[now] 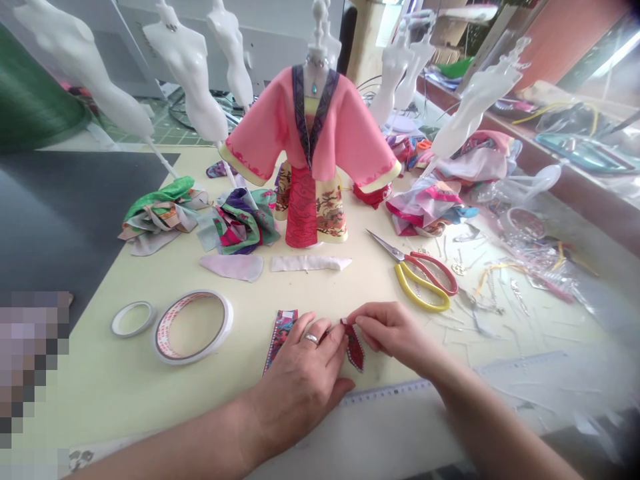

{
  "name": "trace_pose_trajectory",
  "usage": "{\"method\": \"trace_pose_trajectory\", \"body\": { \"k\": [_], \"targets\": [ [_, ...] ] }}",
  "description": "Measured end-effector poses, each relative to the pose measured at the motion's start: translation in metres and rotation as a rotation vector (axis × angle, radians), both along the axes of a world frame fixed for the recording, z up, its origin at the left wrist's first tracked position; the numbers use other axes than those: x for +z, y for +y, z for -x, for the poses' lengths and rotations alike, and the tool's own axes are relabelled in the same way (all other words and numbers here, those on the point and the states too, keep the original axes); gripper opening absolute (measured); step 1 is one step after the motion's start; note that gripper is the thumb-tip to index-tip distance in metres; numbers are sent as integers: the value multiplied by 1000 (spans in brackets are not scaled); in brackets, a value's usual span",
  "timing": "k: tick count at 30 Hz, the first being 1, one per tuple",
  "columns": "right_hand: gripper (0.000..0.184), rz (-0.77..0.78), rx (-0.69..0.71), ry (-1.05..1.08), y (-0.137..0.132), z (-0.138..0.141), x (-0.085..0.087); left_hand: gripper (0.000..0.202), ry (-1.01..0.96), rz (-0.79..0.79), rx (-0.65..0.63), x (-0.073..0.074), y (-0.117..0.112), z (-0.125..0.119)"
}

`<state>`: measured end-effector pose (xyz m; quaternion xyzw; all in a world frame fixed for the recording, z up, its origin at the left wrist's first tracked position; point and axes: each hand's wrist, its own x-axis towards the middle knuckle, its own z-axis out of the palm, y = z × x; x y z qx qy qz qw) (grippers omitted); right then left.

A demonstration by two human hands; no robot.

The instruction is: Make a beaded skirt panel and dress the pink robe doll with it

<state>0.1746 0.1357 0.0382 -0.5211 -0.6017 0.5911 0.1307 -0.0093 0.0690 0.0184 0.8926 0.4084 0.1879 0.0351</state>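
Note:
My left hand (299,377), with a ring on one finger, lies over a narrow patterned fabric strip (281,337) on the pale yellow table (100,387). My right hand (390,331) pinches the top of a small dark red fabric piece (355,347) with a dotted edge. The fingertips of both hands nearly meet there. The left hand hides the middle of the work, so I cannot tell whether the strip and the red piece join beneath it.
Yellow-and-red-handled scissors (415,277) lie above my right hand. Two tape rolls (193,327) sit left. A ruler (385,393) runs along the near edge. Behind stands a pink miniature robe (310,127) on a white mannequin, among fabric scraps and several bare torsos.

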Motion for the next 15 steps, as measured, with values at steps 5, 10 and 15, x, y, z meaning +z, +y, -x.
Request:
{"method": "trace_pose_trajectory", "body": {
  "k": [5, 10, 15],
  "targets": [
    [25, -7, 17, 6, 0, 0, 3, 43, 9, -5, -4, 0, 0, 0],
    [26, 9, 27, -6, 0, 0, 5, 43, 10, -5, -4, 0, 0, 1],
    [25, 16, 15, -23, 1, -1, 4, 44, 20, -1, -5, 1, 0, 1]
  ]
}}
